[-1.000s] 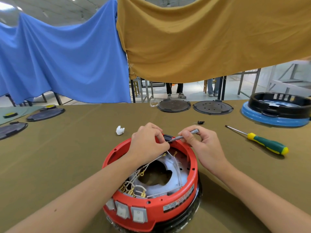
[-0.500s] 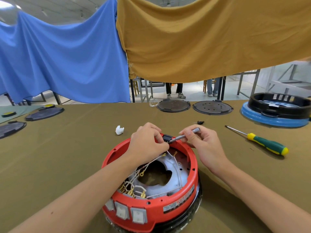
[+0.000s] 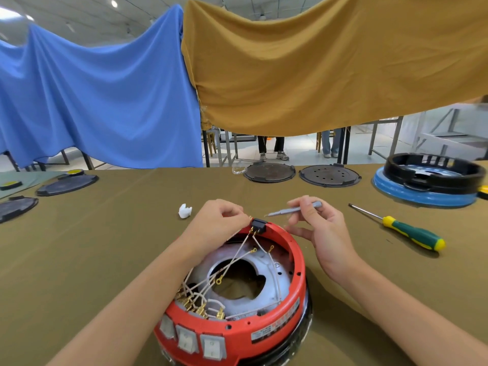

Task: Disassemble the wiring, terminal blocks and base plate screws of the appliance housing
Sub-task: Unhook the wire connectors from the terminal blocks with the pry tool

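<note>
From the head view, the red appliance housing (image 3: pixel 235 294) is sitting on an olive-clothed tabletop (image 3: pixel 105 247) under hanging blue and mustard cloths, the left hand (image 3: pixel 216 223) pinching its wires (image 3: pixel 237 256), the right hand (image 3: pixel 320 228) gripping a grey tool (image 3: pixel 293 210).

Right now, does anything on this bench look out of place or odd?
Mostly expected teardown mess. Inside the red housing, white wires with ring terminals hang loose over the central opening. A small white fragment lies alone on the cloth beyond the left hand; it might be a broken-off piece, but that is unclear.
</note>
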A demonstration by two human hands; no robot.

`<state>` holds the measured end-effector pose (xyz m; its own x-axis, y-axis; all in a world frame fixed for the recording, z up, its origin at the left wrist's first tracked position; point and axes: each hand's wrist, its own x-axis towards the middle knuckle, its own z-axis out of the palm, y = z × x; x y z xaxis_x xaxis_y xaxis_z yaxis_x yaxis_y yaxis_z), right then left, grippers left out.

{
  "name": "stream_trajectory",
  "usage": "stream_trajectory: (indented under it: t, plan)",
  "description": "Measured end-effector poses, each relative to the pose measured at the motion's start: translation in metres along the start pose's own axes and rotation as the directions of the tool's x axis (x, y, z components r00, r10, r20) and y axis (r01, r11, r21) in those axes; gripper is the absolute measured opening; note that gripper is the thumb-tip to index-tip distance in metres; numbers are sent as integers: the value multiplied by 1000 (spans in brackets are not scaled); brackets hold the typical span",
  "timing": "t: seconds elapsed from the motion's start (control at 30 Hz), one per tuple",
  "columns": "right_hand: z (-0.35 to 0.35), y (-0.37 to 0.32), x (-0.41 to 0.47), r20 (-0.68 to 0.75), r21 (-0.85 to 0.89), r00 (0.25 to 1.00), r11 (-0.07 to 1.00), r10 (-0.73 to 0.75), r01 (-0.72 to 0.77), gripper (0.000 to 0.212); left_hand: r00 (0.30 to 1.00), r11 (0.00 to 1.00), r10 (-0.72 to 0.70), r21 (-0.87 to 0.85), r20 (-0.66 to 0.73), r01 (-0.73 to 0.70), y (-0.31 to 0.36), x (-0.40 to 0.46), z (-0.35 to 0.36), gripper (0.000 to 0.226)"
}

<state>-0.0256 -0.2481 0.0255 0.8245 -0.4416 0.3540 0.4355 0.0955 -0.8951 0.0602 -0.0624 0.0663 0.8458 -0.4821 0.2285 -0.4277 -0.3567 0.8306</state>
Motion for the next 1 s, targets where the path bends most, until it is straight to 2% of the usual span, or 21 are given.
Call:
stream_trajectory:
  t: [0.17, 0.3, 0.37, 0.47, 0.53, 0.6, 0.73, 0.8, 0.87, 0.93, 1.0]
  plan:
    - [5, -5, -2, -3, 49, 1000, 998, -30, 30, 21, 997, 976, -70, -206, 17, 72, 5, 4, -10, 20]
    - [7, -7, -5, 18, 30, 998, 997, -64, 64, 8, 989, 898, -34, -430, 146, 94, 14, 11, -13, 21]
    - [9, -8, -6, 28, 34, 997, 997, -73, 72, 8, 977, 861, -18, -494, 214, 124, 19, 13, -8, 21]
    - [13, -10, -9, 53, 68, 995, 994, -86, 82, 21, 964, 847, -13, -509, 265, 151, 26, 13, 6, 20]
    - [15, -11, -11, 66, 50, 992, 993, -105, 102, 31, 969, 878, -34, -456, 244, 146, 29, 13, 16, 20]
    - [15, -12, -12, 51, 7, 991, 992, -123, 123, 29, 975, 901, -37, -414, 219, 127, 29, 15, 23, 18]
    - [13, -11, -8, 4, -67, 992, 990, -122, 122, 23, 977, 892, -23, -436, 212, 116, 30, 15, 28, 12]
    - [10, -11, -4, -30, -101, 993, 989, -112, 109, 21, 979, 924, 2, -374, 202, 75, 29, 16, 21, 8]
    - [3, -12, 3, -97, -168, 991, 983, -92, 74, 19, 990, 991, 89, -109, 107, -78, 24, 18, 6, 4]
    - [-9, -10, 11, -174, -275, 983, 961, -48, -2, 18, 982, 953, 187, 240, 15, -185, 15, 20, -14, 6]
    - [-20, -5, 18, -226, -430, 974, 898, -4, -96, 17, 988, 901, 138, 404, 74, -156, 2, 22, -30, 18]
